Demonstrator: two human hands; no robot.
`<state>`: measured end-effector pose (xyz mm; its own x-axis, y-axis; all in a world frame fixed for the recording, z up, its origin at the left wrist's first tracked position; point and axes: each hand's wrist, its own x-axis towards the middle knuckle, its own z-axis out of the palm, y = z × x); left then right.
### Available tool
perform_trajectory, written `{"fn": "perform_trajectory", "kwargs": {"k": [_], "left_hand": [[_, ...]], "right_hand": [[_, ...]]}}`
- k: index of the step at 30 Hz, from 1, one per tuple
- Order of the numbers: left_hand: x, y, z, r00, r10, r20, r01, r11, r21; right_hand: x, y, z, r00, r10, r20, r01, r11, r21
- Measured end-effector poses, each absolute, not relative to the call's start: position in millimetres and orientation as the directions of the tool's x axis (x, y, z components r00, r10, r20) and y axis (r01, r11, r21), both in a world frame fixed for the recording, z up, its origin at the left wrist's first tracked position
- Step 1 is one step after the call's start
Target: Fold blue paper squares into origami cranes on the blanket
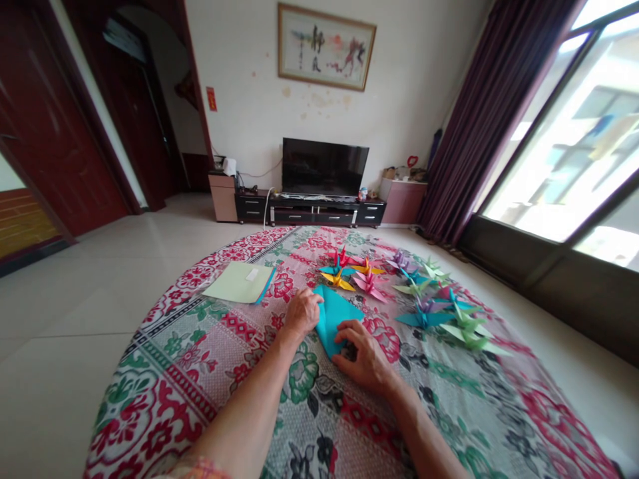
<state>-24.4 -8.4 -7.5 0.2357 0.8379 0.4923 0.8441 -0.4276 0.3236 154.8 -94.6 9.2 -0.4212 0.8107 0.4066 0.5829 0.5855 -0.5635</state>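
A sheet of blue origami paper, partly folded, lies on the patterned tablecloth in front of me. My left hand is closed at the paper's left edge, with thumb and fingertips pinching it. At the lower right edge, my right hand has curled fingers, with the fingertips and thumb on the paper. Beyond the paper stand folded paper cranes, among them a yellow crane and a pink crane. A stack of square paper, pale green on top with blue beneath, rests to the left.
More cranes stand at the right, including a blue crane and a light green crane. A round table with a floral tablecloth carries everything. Past it are a television on a low cabinet, and a window with purple curtains.
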Motion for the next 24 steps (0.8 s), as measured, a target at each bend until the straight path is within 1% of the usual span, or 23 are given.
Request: {"fn": "perform_trajectory", "kwargs": {"k": [12, 24], "left_hand": [[-21.3, -8.1, -6.6, 0.233, 0.855, 0.464, 0.867, -0.398, 0.299], [-18.3, -9.0, -4.3, 0.234, 0.858, 0.457, 0.881, -0.386, 0.273]], "right_hand": [[156.2, -93.5, 8.7, -0.445, 0.802, 0.397, 0.571, 0.597, -0.564], [156.2, -94.6, 8.0, -0.492, 0.782, 0.382, 0.58, 0.622, -0.526]]}}
